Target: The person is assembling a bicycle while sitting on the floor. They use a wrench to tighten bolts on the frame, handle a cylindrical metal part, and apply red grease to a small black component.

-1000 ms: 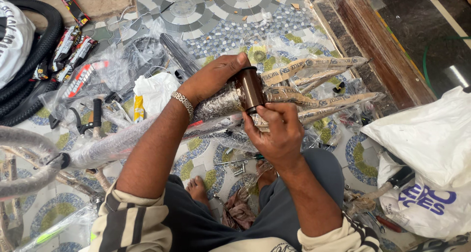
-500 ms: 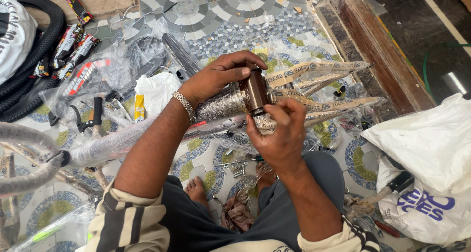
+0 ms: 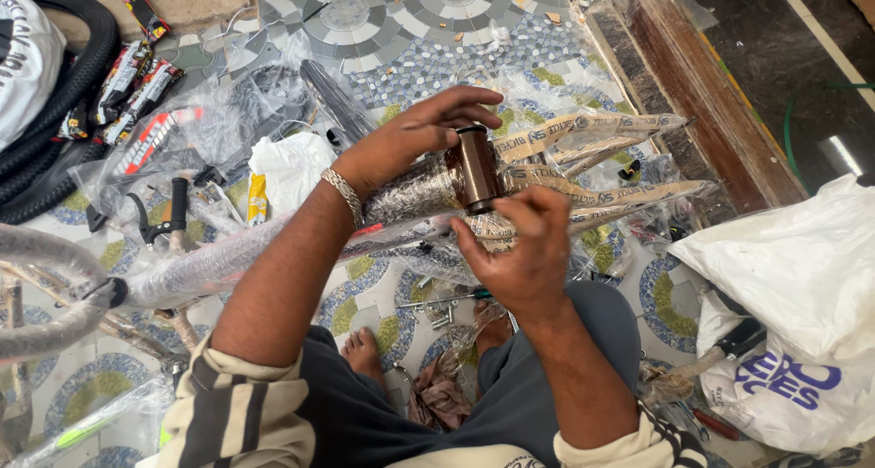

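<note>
- Left hand (image 3: 415,140) arched over the top of a brown bottom bracket shell (image 3: 478,168), fingers curled down onto the cylinder, thumb tucked beside it; a metal bracelet (image 3: 345,195) at the wrist.
- Right hand (image 3: 519,254) closed up against the lower end of the same shell, thumb and fingers pinched at its rim; what lies between the fingertips hidden from view.
- Shell held upright-ish between both hands, above the lap, part of a bicycle frame (image 3: 273,249) wrapped in clear plastic and running off to the left.
- Taped, paper-wrapped frame tubes (image 3: 592,131) fanning out to the right of the shell, touching it.
- Below the hands, dark shorts, bare feet (image 3: 365,349) on the patterned tile floor (image 3: 392,21); loose nuts and a green-handled screwdriver (image 3: 451,297) just beside the feet.
- Left of the forearm, a white crumpled bag (image 3: 292,163), a small yellow tube (image 3: 258,200) and a black brake lever (image 3: 162,215) among plastic wrapping.
- Far left, a black bicycle tyre (image 3: 73,85) curving along the floor.
- Right edge, white plastic bags (image 3: 793,277) piled near a wooden threshold (image 3: 693,85).
</note>
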`<state>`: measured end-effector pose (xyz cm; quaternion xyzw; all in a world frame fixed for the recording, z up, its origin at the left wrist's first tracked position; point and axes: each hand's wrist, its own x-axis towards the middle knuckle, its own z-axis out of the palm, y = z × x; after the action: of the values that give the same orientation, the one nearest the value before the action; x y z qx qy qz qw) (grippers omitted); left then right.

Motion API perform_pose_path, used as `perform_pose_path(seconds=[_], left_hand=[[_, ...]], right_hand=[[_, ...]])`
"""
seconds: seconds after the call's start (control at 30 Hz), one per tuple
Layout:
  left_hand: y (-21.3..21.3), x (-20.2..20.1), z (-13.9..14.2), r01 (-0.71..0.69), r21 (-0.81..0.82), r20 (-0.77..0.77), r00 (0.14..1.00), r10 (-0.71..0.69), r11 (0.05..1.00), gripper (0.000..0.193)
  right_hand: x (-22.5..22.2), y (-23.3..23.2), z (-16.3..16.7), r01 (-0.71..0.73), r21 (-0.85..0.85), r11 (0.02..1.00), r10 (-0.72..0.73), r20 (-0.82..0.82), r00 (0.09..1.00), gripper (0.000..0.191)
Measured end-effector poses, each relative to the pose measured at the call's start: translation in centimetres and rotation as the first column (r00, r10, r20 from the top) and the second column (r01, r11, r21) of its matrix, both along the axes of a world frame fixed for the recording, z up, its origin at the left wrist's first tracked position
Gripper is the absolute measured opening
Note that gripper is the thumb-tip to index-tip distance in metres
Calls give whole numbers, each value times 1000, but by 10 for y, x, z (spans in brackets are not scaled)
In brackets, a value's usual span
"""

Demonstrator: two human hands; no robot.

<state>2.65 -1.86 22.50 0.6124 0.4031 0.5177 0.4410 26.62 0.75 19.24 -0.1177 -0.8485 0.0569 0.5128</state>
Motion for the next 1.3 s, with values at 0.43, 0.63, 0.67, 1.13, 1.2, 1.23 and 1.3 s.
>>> perform_pose_path(seconds=[0.43,0.63,0.67,1.13,1.2,1.23,1.3], left_hand=[[6,4,-7,-150,-155,-163,979,124,977,52],[0,0,-1,-6,118,-26,1000,10,993,68],[-1,0,-1,19,100,0,1000,-19,995,65],[0,-1,-5,11,89,17,1000,-12,996,64],[-3,-1,-1,42,67,55,997,-46,997,59],[-3,0,-1,59,61,74,995,-64,996,57],[-1,1,-1,-26,6,-7,1000,26,1000,55]], right_hand=[[-1,6,-11,198,-310,930,-133,219,967,46],[-1,-1,-6,79,22,997,-80,30,996,47],[-1,0,-7,64,5,998,-64,53,997,44],[3,-3,-4,30,18,999,-32,106,994,39],[3,-2,-4,33,-57,998,-27,117,993,36],[3,-1,-5,26,-69,997,-19,99,995,36],[2,3,-7,11,-93,996,-5,63,998,39]])
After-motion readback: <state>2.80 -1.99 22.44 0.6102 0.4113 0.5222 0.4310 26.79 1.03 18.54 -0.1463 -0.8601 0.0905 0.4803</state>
